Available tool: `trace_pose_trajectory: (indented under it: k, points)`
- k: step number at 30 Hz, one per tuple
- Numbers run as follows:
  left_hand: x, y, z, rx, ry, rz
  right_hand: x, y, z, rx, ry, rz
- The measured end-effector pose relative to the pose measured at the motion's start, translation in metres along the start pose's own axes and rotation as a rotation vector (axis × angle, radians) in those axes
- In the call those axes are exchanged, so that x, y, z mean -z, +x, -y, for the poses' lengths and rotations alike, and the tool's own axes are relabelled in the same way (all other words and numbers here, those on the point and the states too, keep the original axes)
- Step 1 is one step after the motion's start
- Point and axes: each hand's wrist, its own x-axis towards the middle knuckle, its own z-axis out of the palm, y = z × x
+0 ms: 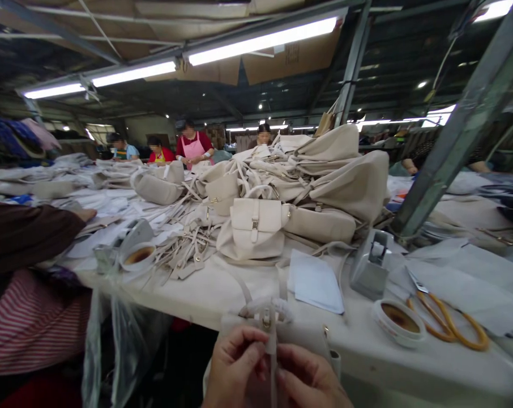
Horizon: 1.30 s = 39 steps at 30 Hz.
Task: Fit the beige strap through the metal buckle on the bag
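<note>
At the table's front edge, a cream bag [301,335] is close in front of me, partly hidden behind my hands. A narrow strap [272,340] stands up from it beside a small metal buckle [265,318]. My left hand [238,368] pinches this strap from the left, thumb against the fingers. From the other side, my right hand [311,378] closes on the strap a little lower. White wrapping [284,310] surrounds what looks like the bag's handle. The bag's lower part drops out of the picture.
Finished-looking cream bags [256,226] are heaped ahead. To the right are a tape dispenser [372,266], a round tub of brown stuff [398,323] and orange-handled scissors [452,323]. White sheets [316,281] lie nearer. A co-worker's dark sleeve [31,232] is at left.
</note>
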Motion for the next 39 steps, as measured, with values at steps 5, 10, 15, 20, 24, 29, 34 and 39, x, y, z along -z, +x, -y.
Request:
trace_pose_trajectory:
  k: [5, 10, 15, 20, 24, 29, 34, 39]
  points:
    - [0.001, 0.006, -0.009, 0.127, -0.028, 0.000, -0.008, 0.003, -0.002, 0.080, 0.094, -0.169]
    - [0.004, 0.008, -0.017, 0.167, 0.209, 0.086, -0.009, 0.011, -0.014, 0.179, -0.041, -0.346]
    - [-0.001, 0.010, -0.014, 0.062, 0.388, 0.042, -0.008, 0.013, -0.021, 0.207, -0.076, -0.361]
    - [-0.005, 0.012, -0.006, 0.042, 0.403, 0.062, -0.010, 0.012, -0.023, 0.230, -0.001, -0.348]
    - [-0.010, 0.009, -0.004, -0.128, 0.676, -0.011, -0.010, 0.015, -0.024, 0.202, 0.252, -0.339]
    - [-0.011, 0.005, 0.003, -0.293, 0.882, -0.111, -0.007, 0.013, -0.028, 0.167, 0.429, -0.304]
    - [-0.009, 0.008, 0.014, -0.076, 0.475, 0.032, -0.011, 0.010, -0.032, 0.292, 0.172, -0.366]
    - [-0.004, 0.011, 0.016, 0.037, 0.189, 0.078, -0.013, 0.013, -0.031, 0.316, 0.088, -0.407]
